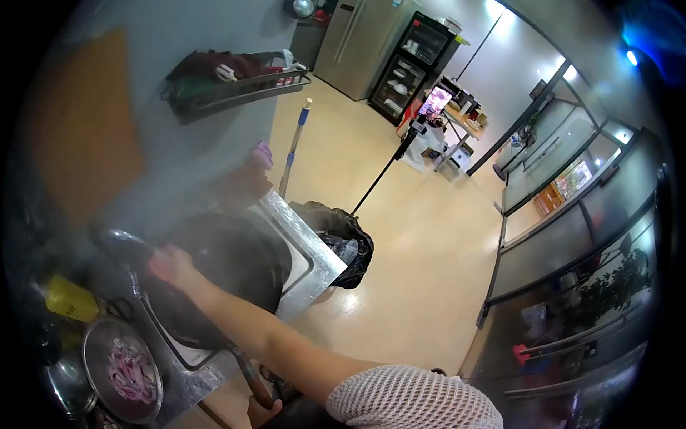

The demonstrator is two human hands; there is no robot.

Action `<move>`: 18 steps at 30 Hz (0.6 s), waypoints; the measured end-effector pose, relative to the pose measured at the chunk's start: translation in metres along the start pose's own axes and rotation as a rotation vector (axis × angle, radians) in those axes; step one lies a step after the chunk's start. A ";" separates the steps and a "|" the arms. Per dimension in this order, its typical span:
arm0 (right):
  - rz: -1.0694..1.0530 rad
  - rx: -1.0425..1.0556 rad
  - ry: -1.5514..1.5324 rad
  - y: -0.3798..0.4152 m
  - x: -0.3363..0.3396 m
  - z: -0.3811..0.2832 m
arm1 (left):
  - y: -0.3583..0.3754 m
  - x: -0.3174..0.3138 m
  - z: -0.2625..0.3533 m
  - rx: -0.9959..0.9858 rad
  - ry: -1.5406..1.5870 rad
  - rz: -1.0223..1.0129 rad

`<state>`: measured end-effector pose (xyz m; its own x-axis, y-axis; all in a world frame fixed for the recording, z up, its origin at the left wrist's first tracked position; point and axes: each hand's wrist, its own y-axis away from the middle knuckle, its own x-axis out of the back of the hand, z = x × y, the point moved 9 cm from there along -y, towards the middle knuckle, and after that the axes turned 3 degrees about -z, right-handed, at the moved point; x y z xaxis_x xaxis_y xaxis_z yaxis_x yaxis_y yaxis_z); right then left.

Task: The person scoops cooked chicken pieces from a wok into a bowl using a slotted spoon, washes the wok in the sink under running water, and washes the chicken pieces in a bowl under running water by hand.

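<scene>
1. Brown wooden handle (254, 379) lies within the wrapped fingers of the left hand (264, 412), presumably steadying the round black wok (232, 250) beyond them.
2. Right hand (173, 266): fingers beside shiny curved metal (128, 237); grip unclear through steam.

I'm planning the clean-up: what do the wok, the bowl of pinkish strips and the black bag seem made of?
Wok: probably iron or steel, going by its dark, mostly dull surface, though the view is hazy.
Bowl: likely stainless steel, from its grey sheen and thin, bright rim.
Black bag: apparently thin, glossy plastic, from its crinkled folds and small highlights.
</scene>
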<state>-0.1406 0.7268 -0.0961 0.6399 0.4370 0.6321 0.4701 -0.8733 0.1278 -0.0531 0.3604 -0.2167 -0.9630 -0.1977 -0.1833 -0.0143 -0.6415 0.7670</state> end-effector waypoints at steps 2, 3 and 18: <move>-0.002 -0.030 -0.046 -0.006 0.013 0.006 | -0.003 0.001 -0.004 0.043 0.088 -0.058; -0.002 -0.050 -0.067 -0.008 0.019 0.010 | -0.005 0.002 -0.004 0.062 0.128 -0.076; -0.098 -0.061 0.053 0.010 0.011 0.030 | -0.015 0.008 -0.017 0.177 0.379 -0.124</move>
<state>-0.1107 0.7295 -0.1109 0.5591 0.5099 0.6538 0.4898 -0.8393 0.2357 -0.0557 0.3558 -0.2403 -0.7850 -0.4064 -0.4677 -0.2012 -0.5467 0.8128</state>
